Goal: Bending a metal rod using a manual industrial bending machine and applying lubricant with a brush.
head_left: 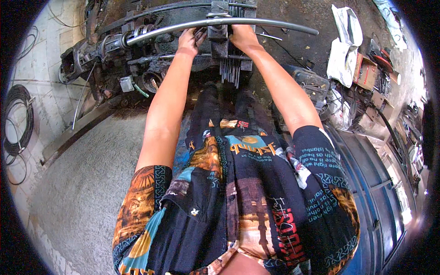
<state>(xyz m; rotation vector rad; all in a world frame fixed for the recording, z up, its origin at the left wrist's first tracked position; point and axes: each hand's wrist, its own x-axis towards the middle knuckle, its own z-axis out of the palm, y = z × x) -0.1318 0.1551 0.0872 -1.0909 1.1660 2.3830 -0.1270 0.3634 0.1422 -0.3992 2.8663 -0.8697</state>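
Observation:
A long shiny metal rod [183, 25] crosses a dark, greasy machine, its left end in a round chuck-like fitting [113, 45]. Near the middle, the rod passes over an upright dark metal block [218, 36]. My left hand [189, 41] is just left of this block and below the rod, blackened fingers partly spread, nothing visible in them. On the block's other side is my right hand [244, 37], close against it. Its fingers are hidden behind the rod and block. Thin parallel metal strips [229, 72] hang below the block.
A coiled black hose [19, 119] lies at left on light tiles. A motor-like grey unit [308, 88] stands to the right, near white sacks [341, 59] and a cardboard box [365, 72] among clutter. Blue metal panels [366, 169] stand at lower right.

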